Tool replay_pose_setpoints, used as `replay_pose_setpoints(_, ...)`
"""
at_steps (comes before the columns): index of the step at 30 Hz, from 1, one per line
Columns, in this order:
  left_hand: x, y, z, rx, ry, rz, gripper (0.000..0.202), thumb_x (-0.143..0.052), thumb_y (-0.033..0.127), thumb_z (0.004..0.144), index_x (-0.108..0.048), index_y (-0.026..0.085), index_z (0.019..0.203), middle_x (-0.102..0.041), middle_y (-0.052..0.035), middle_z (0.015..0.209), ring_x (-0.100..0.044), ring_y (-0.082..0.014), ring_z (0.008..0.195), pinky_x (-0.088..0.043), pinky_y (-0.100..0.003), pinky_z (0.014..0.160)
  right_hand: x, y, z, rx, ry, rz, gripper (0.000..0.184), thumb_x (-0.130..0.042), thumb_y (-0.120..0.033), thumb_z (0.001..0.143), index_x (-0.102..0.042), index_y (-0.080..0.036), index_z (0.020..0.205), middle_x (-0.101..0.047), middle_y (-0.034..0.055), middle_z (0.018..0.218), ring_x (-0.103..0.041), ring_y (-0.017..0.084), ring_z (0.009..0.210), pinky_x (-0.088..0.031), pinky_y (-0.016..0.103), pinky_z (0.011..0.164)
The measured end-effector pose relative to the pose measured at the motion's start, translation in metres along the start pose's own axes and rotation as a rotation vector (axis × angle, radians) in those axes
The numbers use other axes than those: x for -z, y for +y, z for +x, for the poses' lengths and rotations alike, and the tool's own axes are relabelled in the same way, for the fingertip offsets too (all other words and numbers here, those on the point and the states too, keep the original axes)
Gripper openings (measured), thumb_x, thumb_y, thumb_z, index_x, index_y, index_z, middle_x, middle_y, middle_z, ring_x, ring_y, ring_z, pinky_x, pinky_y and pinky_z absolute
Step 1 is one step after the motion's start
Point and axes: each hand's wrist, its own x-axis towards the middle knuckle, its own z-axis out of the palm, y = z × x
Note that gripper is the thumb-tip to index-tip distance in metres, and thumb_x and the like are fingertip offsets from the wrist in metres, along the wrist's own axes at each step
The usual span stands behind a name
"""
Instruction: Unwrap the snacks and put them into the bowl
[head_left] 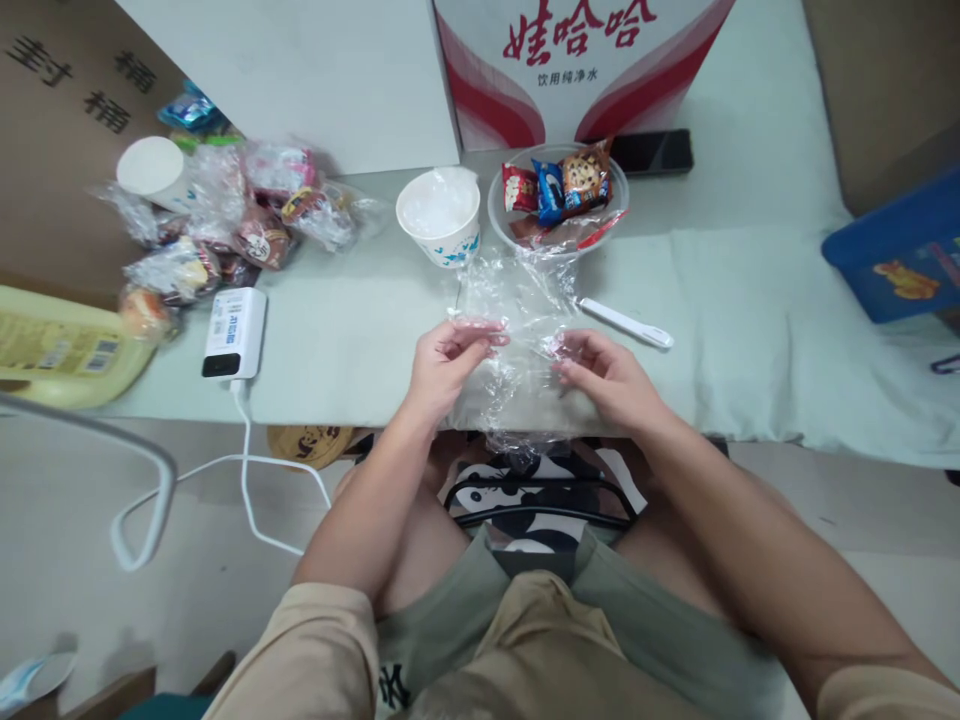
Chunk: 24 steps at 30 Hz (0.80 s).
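Observation:
A crinkled clear plastic bag (517, 305) is spread between my hands at the table's front edge, its lower end hanging over. My left hand (450, 362) pinches its left side between thumb and fingers. On the other side, my right hand (604, 372) is closed on the plastic with thumb and fingertips. Just behind the bag stand a paper cup (448, 240) with clear plastic in it and a clear round bowl (495, 215) of small wrapped snacks (551, 190). A white plastic-handled tool (626, 322), perhaps a folding knife, lies right of the bag.
Wrapped buns and snacks (262, 235) are heaped at the left, by another paper cup (154, 172). A white power bank (234, 335) trails a cable over the edge. Behind are a white-and-red carton (570, 80) and a dark phone (652, 152). A blue container (896, 255) stands right.

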Motion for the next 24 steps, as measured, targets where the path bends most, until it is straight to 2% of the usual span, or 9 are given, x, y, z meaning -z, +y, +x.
replay_pose_setpoints(2,0.003,0.003,-0.001,0.07,-0.051,-0.103,0.049,-0.085,0.035,0.067,-0.065,0.024,0.111,-0.077,-0.0051,0.105,-0.074,-0.021,0.094,-0.058,-0.034,0.086,-0.002,-0.002,0.0,0.02,-0.016,-0.034,0.017,-0.069,-0.037,0.08,-0.063,-0.023,0.087,-0.068,0.0027,0.089,-0.063,0.016,0.073,-0.056,0.034,0.068)
replay_pose_setpoints(4,0.001,0.004,-0.002,0.184,-0.148,-0.183,0.063,-0.087,0.039,0.063,-0.061,0.024,0.119,-0.074,-0.0089,0.116,-0.072,-0.0253,0.104,-0.057,-0.038,0.092,-0.005,-0.004,0.0,0.038,-0.015,-0.025,0.016,-0.067,-0.037,0.083,-0.061,-0.023,0.083,-0.068,0.0022,0.087,-0.063,0.015,0.068,-0.056,0.033,0.066)
replay_pose_setpoints(7,-0.004,0.002,-0.003,0.308,-0.254,-0.134,0.054,-0.085,0.04,0.068,-0.064,0.021,0.113,-0.072,-0.0112,0.119,-0.072,-0.0264,0.106,-0.057,-0.036,0.09,-0.006,-0.006,0.0,0.024,0.02,0.029,0.018,-0.067,-0.038,0.082,-0.058,-0.024,0.087,-0.071,0.0009,0.087,-0.064,0.013,0.062,-0.056,0.032,0.062)
replay_pose_setpoints(10,-0.006,-0.001,-0.002,0.272,-0.215,0.081,0.041,-0.074,0.038,0.08,-0.063,0.021,0.116,-0.076,-0.006,0.095,-0.074,-0.0184,0.08,-0.057,-0.03,0.073,-0.005,-0.006,0.0,-0.069,0.038,0.092,0.026,-0.069,-0.041,0.081,-0.058,-0.026,0.099,-0.073,0.0003,0.087,-0.066,0.014,0.06,-0.056,0.032,0.06)
replay_pose_setpoints(14,0.001,0.001,-0.002,0.162,-0.199,0.318,0.039,-0.065,0.039,0.088,-0.059,0.022,0.123,-0.065,0.0036,0.058,-0.059,-0.0117,0.047,-0.047,-0.024,0.05,-0.004,-0.007,-0.001,-0.165,0.032,0.077,0.044,-0.07,-0.042,0.081,-0.058,-0.026,0.121,-0.074,0.0021,0.086,-0.066,0.015,0.059,-0.056,0.032,0.059)
replay_pose_setpoints(16,0.004,0.006,-0.007,0.163,-0.212,0.321,0.039,-0.064,0.042,0.089,-0.059,0.022,0.121,-0.06,0.0056,0.051,-0.054,-0.0111,0.041,-0.043,-0.023,0.044,-0.005,-0.008,-0.004,-0.126,0.033,0.074,0.048,-0.071,-0.041,0.08,-0.058,-0.029,0.125,-0.075,0.0037,0.099,-0.065,0.013,0.058,-0.057,0.032,0.06)
replay_pose_setpoints(19,0.008,0.013,-0.018,0.156,-0.207,0.218,0.037,-0.067,0.047,0.086,-0.06,0.024,0.114,-0.06,0.0062,0.051,-0.054,-0.0113,0.038,-0.044,-0.023,0.042,-0.006,-0.008,-0.009,-0.006,0.015,0.112,0.05,-0.072,-0.043,0.081,-0.056,-0.036,0.128,-0.069,0.0029,0.124,-0.062,0.01,0.056,-0.056,0.032,0.057)
replay_pose_setpoints(22,0.013,0.013,-0.024,0.129,-0.178,0.121,0.034,-0.073,0.046,0.08,-0.062,0.025,0.106,-0.061,0.0062,0.055,-0.057,-0.0114,0.042,-0.048,-0.024,0.044,-0.005,-0.005,-0.01,0.08,0.015,0.106,0.024,-0.067,-0.042,0.084,-0.067,-0.033,0.106,-0.066,0.0015,0.128,-0.062,0.011,0.061,-0.056,0.033,0.058)
replay_pose_setpoints(24,0.015,0.008,-0.019,0.14,-0.15,0.116,0.033,-0.076,0.041,0.077,-0.065,0.024,0.103,-0.064,0.0046,0.061,-0.061,-0.0119,0.049,-0.051,-0.024,0.048,-0.003,-0.002,-0.006,0.139,0.077,-0.002,0.009,-0.065,-0.034,0.084,-0.069,-0.027,0.081,-0.067,0.0024,0.123,-0.068,0.016,0.08,-0.058,0.037,0.071)
